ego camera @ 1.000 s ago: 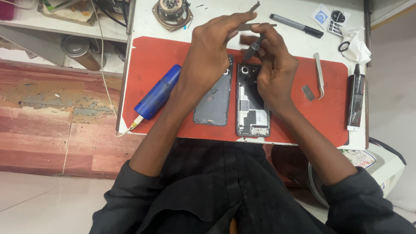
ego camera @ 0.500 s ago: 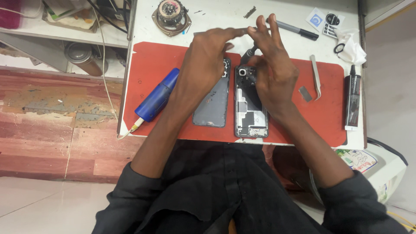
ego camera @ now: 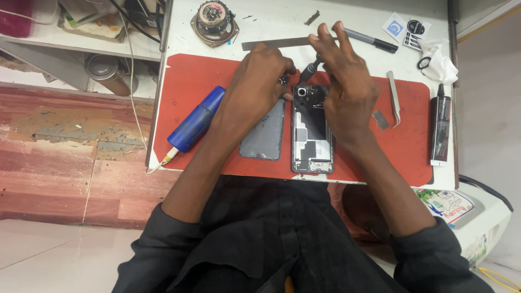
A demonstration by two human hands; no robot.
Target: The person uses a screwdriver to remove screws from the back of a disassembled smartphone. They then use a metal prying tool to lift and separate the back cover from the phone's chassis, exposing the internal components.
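Opened black smartphone (ego camera: 311, 129), its back cover off and the inner frame and camera ring showing, lies on the red work mat (ego camera: 206, 76) on the white surface, its long axis running from the person's body away toward the far edge. The right hand (ego camera: 347, 89) sits directly over the phone's far, camera end, its grip closed around a slim dark screwdriver-like tool (ego camera: 311, 69) whose tip angles down toward that top corner; the phone body stretches from just under this grip back toward the person. The left hand (ego camera: 258, 92) is curled just to the left of the same end, fingertips touching the phone's top left corner; whether it pinches anything small I cannot tell. Under the left wrist lies the detached grey back cover (ego camera: 264, 138), beside and parallel to the phone. Farther left of the grips rests a blue cylindrical tool (ego camera: 195, 119); to the right lie metal tweezers (ego camera: 394, 97) and a black glue tube (ego camera: 439, 127).
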